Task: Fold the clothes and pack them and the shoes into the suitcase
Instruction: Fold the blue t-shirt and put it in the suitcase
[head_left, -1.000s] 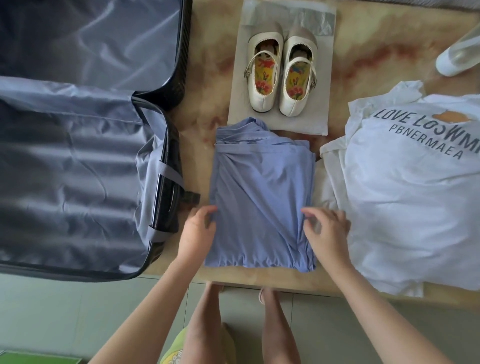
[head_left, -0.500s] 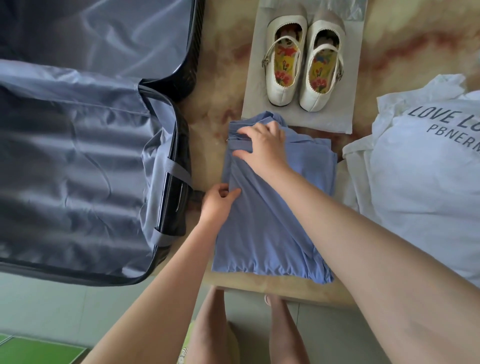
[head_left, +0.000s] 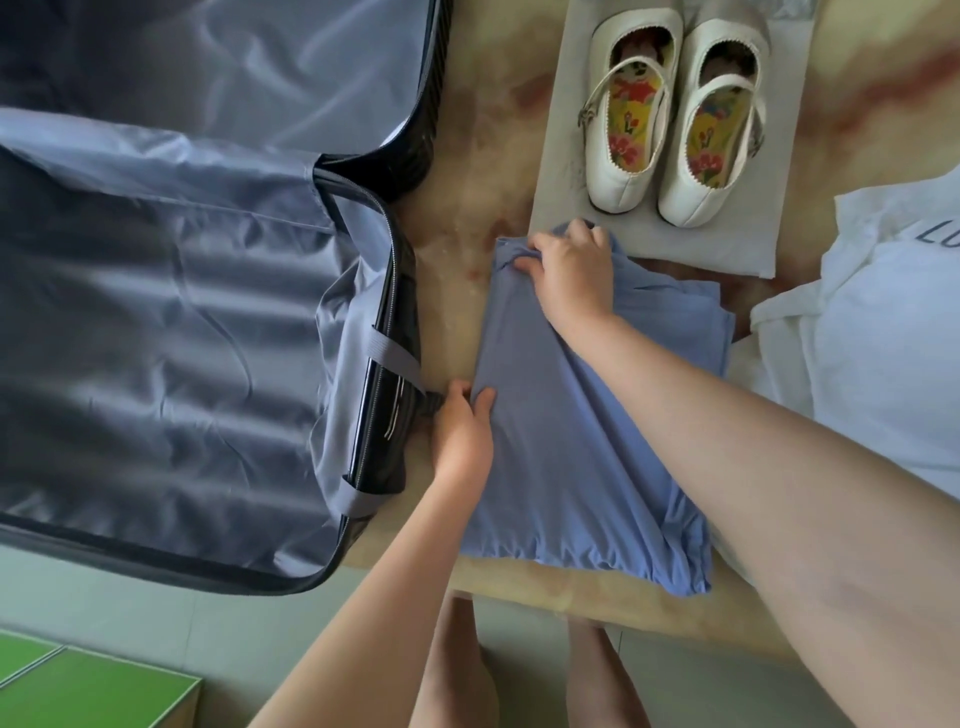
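Observation:
A folded blue garment (head_left: 587, 467) lies on the table between the suitcase and a white T-shirt. My right hand (head_left: 571, 275) reaches across it and grips the bunched cloth at its far left corner. My left hand (head_left: 462, 431) holds the garment's left edge, thumb on top and fingers tucked beneath. The open suitcase (head_left: 171, 332) with grey lining lies at the left, nothing packed in it. A pair of white shoes (head_left: 675, 119) with flowered insoles stands on a grey sheet (head_left: 748, 244) beyond the garment. The white T-shirt (head_left: 872, 343) with dark lettering lies unfolded at the right.
The marbled table (head_left: 467, 208) ends near the garment's lower hem, with my bare legs (head_left: 467, 670) and the floor below. A green box (head_left: 88, 691) sits at the bottom left. The suitcase's black rim and strap (head_left: 389, 358) lie right beside my left hand.
My right hand left the garment's lower right edge, crossed to the far left corner and closed on the cloth there. My left hand slid up along the left edge. The view moved closer.

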